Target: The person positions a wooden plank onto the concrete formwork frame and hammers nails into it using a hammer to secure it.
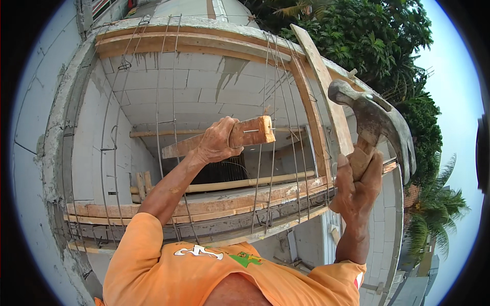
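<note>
My left hand [217, 142] is closed around a short, rough wooden board [253, 133], held out over the opening in front of me. From the board's side, near its right end, sticks a thin nail [251, 131]. On the right, my right hand [358, 184] grips a claw hammer [376, 116] by its wooden handle. The hammer is raised, its worn steel head up close to the view and its claw pointing down on the right. Hammer and board are apart.
Thin steel rebar [159, 97] runs across the opening, over wooden formwork beams [204, 43] along its far side and near timbers [204, 200]. A loose plank [324, 84] leans at the right. Pale block walls [178, 79] enclose the space below. Trees [367, 35] stand beyond.
</note>
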{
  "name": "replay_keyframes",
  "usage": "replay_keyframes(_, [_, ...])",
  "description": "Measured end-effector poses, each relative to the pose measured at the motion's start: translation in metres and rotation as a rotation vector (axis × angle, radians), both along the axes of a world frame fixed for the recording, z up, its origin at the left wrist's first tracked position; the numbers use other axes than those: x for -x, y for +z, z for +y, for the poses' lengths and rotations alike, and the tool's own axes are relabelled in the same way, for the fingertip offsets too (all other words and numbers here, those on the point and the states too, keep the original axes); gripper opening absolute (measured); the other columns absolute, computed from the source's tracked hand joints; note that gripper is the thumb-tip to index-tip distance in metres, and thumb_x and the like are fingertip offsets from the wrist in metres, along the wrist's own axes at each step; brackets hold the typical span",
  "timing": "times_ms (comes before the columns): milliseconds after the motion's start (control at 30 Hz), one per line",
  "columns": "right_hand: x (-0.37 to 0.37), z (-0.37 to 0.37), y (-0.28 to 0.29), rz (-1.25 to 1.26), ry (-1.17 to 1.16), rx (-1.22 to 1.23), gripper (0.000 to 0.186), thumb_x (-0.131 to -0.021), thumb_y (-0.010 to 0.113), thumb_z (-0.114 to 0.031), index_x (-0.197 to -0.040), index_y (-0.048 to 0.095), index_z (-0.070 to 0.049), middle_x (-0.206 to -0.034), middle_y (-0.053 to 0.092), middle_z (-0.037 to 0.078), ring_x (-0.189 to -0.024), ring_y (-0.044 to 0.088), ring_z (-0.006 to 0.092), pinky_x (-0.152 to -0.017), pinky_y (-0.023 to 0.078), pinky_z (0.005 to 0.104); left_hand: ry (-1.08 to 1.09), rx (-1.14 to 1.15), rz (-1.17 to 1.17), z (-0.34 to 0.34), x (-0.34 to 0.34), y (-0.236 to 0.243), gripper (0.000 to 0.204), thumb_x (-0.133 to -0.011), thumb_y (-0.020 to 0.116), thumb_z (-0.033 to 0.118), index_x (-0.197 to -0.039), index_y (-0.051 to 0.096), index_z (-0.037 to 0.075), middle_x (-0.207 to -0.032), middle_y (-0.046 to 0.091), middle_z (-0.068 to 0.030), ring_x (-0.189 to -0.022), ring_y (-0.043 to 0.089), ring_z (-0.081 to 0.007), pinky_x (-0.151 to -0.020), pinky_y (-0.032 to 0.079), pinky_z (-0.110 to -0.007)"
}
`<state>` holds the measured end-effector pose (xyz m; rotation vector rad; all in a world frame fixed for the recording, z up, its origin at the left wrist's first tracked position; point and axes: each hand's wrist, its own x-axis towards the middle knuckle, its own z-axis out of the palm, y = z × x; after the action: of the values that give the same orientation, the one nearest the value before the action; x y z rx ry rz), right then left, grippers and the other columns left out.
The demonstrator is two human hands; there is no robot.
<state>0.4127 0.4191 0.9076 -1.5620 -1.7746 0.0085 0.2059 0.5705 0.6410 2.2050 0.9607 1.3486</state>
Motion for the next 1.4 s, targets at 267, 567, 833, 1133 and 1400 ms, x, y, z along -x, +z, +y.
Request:
replay_keyframes(267, [-0.026,0.018,-0.053,-0.163,0.062,0.491,0.032,-0.091,0.064,-0.004,-0.118,0.048,0.003,-0.078,0.061,0.022,-0.059,0.058,0.036,-0.06,0.05,0.0431,-0.042,-0.007,-0.025,0.0,-0.009,-0.001,0.071,-0.064,0.091,0.016,-0.12,0.05,0.002,-0.105,0.059,-0.0151,-0.097,0.065,-0.0356,-0.084,0.055,-0.044])
replay_keyframes(567, [0.003,0.015,-0.018,-0.105,0.105,-0.024,0.025,-0.093,0.066,-0.011,-0.109,0.052,0.003,-0.079,0.061,0.015,-0.062,0.06,0.023,-0.059,0.05,0.039,-0.016,0.044,-0.045,0.006,0.002,-0.007,0.074,-0.064,0.092,0.019,-0.123,0.049,0.003,-0.106,0.058,-0.0148,-0.1,0.064,-0.0355,-0.089,0.054,-0.046])
replay_keyframes(833, [-0.015,0.013,-0.046,0.329,0.062,0.347,0.024,-0.094,0.064,-0.011,-0.11,0.05,-0.001,-0.071,0.059,0.008,-0.057,0.062,0.0214,-0.05,0.046,0.0338,-0.044,0.123,-0.066,0.007,0.011,-0.011,0.073,-0.066,0.092,0.017,-0.123,0.048,0.003,-0.108,0.058,-0.014,-0.102,0.063,-0.0325,-0.091,0.054,-0.044])
replay_keyframes(1133, [-0.036,0.019,-0.088,1.277,0.151,0.175,0.028,-0.097,0.058,-0.019,-0.114,0.051,0.002,-0.066,0.049,0.003,-0.041,0.049,0.0126,-0.034,0.045,0.029,-0.112,0.293,-0.354,-0.008,0.018,0.027,0.079,-0.068,0.092,0.015,-0.13,0.045,0.006,-0.109,0.056,-0.0036,-0.095,0.058,-0.015,-0.086,0.054,-0.031])
replay_keyframes(1400, [-0.002,0.039,-0.094,0.94,0.456,0.667,0.02,-0.097,0.06,-0.016,-0.106,0.054,0.001,-0.065,0.051,0.002,-0.041,0.049,0.0108,-0.038,0.042,0.026,-0.321,0.55,-0.526,-0.01,0.021,0.033,0.079,-0.068,0.09,0.02,-0.131,0.045,0.006,-0.115,0.051,-0.0067,-0.107,0.058,-0.0199,-0.096,0.053,-0.035])
